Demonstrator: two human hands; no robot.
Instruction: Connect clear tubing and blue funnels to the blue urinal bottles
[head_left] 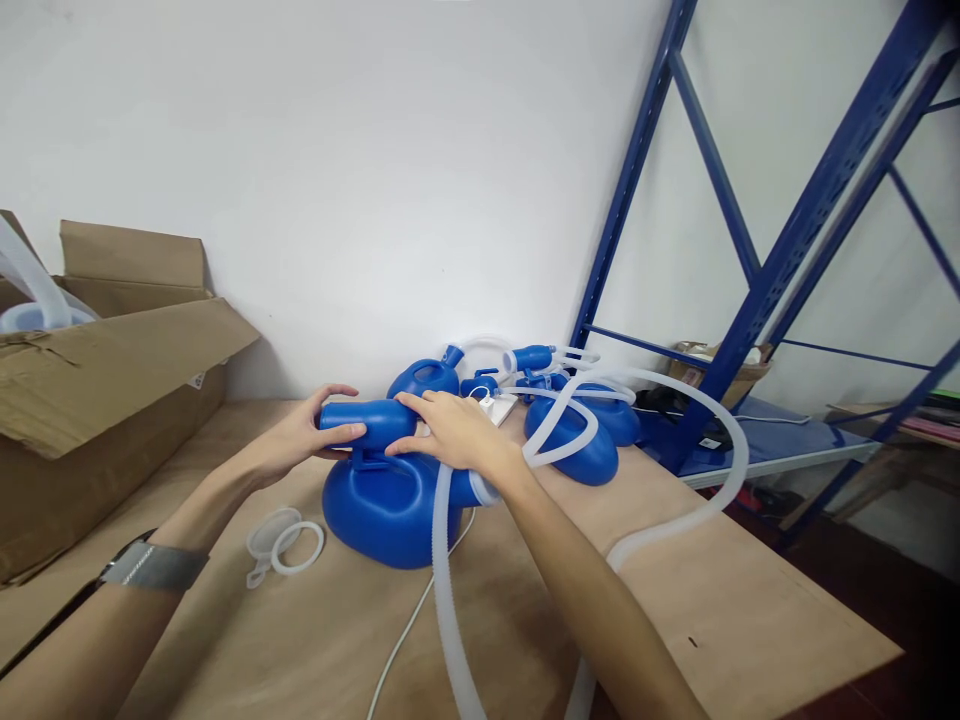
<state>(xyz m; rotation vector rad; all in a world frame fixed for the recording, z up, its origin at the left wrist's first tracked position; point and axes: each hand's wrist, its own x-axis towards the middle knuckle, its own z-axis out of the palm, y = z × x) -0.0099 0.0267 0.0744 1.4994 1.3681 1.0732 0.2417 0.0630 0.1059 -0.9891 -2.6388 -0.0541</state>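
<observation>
Wooden table (675,600) carries it all. Nearest blue container (382,505) sits mid-table; left hand (311,435) and right hand (450,428) both wrap its spout. Three more blue containers lie behind. Corrugated hose (444,580) crosses the right forearm: likely snag. Left of the container, one clear cap (285,540).

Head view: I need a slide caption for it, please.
Both hands, left hand and right hand, grip a blue container's neck on a wooden table, corrugated hose trailing.

A storeroom or packing room: blue steel racking (795,240), an open cardboard carton (97,390), a bare plywood surface (712,610), plain white walls (360,150).
</observation>
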